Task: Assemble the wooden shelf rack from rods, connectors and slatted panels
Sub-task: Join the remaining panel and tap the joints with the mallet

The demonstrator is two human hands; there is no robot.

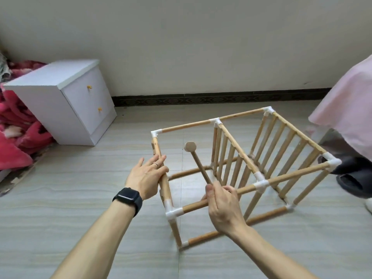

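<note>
The partly built rack lies on its side on the floor: wooden rods joined by white connectors, with two slatted panels standing upright inside the frame. My left hand rests against the frame's left top rod, fingers mostly straight and thumb wrapped under it. My right hand grips the handle of a small wooden mallet, whose round head points up and away over the frame's open left bay.
A white two-drawer nightstand stands at the back left beside a red blanket. At the right, another person in a pink top stands close to the rack, one dark slipper near its corner. Tiled floor surrounds the frame.
</note>
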